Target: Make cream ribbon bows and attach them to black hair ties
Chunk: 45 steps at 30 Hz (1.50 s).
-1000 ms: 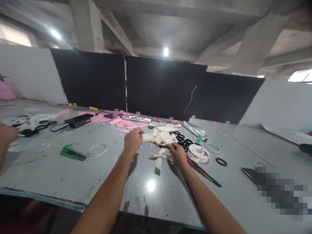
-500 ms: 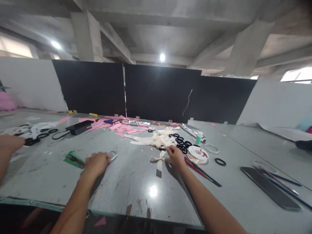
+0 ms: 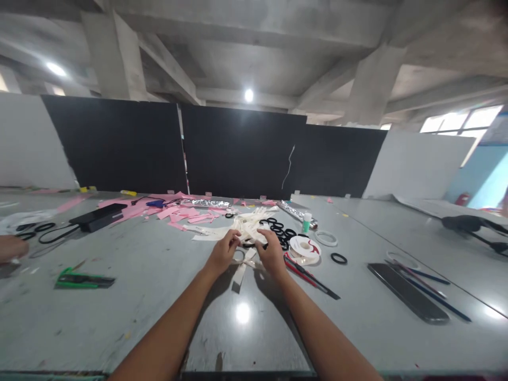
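My left hand (image 3: pixel 223 253) is closed at the fingertips on a thin white ring (image 3: pixel 239 255), which looks like a narrow roll of tape. Facing it, my right hand (image 3: pixel 273 254) has its thumb and fingers curled together; what they hold, if anything, is too small to make out. Below and between both hands lies a cream ribbon bow (image 3: pixel 239 275) with its tails spread on the table. Just beyond the fingertips is a heap of cream ribbon strips (image 3: pixel 250 222). Black elastic hair ties (image 3: pixel 280 230) are piled beside my right hand.
A ribbon spool (image 3: pixel 305 247) and a red utility knife (image 3: pixel 309 275) lie to the right, with a phone (image 3: pixel 408 293) farther over. At left are a green cutter (image 3: pixel 83 279), a black box (image 3: pixel 97 217) and another person's hand (image 3: pixel 11 248). Pink scraps (image 3: pixel 186 214) lie behind.
My left hand went left to the white ring on the table, then came back with it to the bow. My right hand stayed near the bow. The view has turned right.
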Motion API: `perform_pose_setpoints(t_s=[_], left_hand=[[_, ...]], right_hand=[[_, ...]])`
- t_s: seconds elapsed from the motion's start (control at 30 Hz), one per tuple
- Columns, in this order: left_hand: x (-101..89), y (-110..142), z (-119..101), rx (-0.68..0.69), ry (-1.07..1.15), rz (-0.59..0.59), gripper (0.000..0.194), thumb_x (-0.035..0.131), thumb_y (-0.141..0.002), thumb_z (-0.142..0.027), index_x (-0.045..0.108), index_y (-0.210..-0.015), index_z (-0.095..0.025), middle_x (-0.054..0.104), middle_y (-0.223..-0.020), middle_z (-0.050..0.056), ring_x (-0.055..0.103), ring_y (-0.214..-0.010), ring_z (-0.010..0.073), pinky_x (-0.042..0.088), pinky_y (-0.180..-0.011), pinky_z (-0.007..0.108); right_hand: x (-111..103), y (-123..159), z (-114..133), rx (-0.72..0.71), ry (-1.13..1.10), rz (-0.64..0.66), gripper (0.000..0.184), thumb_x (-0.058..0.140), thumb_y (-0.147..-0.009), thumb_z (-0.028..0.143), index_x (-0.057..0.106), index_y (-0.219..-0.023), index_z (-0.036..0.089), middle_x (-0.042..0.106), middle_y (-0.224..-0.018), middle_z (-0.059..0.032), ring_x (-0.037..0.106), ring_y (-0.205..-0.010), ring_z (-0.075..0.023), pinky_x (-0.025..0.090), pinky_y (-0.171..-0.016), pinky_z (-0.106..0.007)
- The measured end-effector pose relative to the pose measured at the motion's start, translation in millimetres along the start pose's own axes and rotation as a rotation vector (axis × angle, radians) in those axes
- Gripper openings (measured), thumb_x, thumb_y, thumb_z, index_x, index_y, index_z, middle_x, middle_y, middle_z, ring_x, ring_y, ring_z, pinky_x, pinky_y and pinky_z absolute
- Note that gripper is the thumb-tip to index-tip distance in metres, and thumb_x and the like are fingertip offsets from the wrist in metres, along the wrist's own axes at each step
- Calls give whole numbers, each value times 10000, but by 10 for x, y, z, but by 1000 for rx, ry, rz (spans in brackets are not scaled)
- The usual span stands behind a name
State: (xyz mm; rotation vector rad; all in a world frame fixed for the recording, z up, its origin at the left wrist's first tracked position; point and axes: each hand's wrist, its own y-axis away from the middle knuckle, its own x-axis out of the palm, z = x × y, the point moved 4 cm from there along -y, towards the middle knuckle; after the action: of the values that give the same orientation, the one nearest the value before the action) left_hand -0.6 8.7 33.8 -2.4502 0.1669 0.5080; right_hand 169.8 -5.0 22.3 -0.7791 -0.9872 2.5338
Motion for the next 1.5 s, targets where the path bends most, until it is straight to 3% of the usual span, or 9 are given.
perform_pose_setpoints(t_s=[0.13,0.37,0.6,0.83,0.97,1.1,1.2,1.33,1.5], left_hand=[[-20,111,138,-13,68,4,176,502,-843,-358,464,-923,-206,603,-902,28,608,-769,152,447,-717,255],[78,113,75,-23,72,52,175,580,-783,-278,449,-874,-207,621,-875,14,640,-882,173,471,-809,288],[120,113,107,-63,161,68,201,614,-751,-264,470,-880,-208,669,-865,19,664,-921,195,490,-802,286],[68,88,87,-43,149,62,201,639,-743,-278,500,-869,-206,658,-853,12,665,-884,193,490,-792,284],[71,88,83,18,17,142,118,590,-747,-208,574,-863,-203,669,-873,33,650,-862,192,465,-887,340],[77,80,111,71,-149,115,247,560,-677,-115,646,-892,-201,687,-946,51,604,-964,224,228,-1109,443],[85,62,136,7,68,112,391,500,-642,-97,647,-995,-179,668,-1067,70,569,-1063,235,307,-1066,412],[79,32,136,-117,435,74,307,509,-743,-228,642,-1010,-152,668,-1046,77,575,-1058,226,387,-988,358],[86,23,136,-140,487,33,290,616,-759,-375,636,-922,-136,670,-855,51,609,-835,183,449,-841,309]], right_hand=[[55,6,-28,87,-81,93,377,526,-816,225,586,-1187,199,644,-1129,-94,613,-967,-202,485,-874,-368],[139,47,86,40,-91,192,478,613,-780,276,551,-1252,229,635,-1177,-94,615,-997,-237,500,-853,-389],[107,32,103,45,-86,216,53,597,-763,249,632,-790,221,683,-873,-19,638,-828,-182,487,-732,-295],[135,48,87,86,-213,164,499,626,-740,299,466,-1208,231,647,-970,-43,612,-767,-159,472,-653,-276],[184,38,55,109,-234,191,223,592,-772,333,602,-938,185,630,-816,-30,574,-698,-158,457,-650,-284],[248,37,42,19,-213,270,101,604,-759,275,631,-792,183,578,-822,-28,539,-723,-155,442,-650,-276],[280,46,-2,-13,-128,301,74,625,-749,212,667,-808,198,550,-874,-45,534,-796,-175,446,-705,-299],[304,71,-21,-68,-55,330,94,671,-706,158,681,-786,207,545,-871,-53,536,-849,-202,434,-804,-357],[272,80,-12,-37,-80,267,253,587,-709,112,650,-935,206,590,-903,-50,543,-820,-186,444,-767,-334]])
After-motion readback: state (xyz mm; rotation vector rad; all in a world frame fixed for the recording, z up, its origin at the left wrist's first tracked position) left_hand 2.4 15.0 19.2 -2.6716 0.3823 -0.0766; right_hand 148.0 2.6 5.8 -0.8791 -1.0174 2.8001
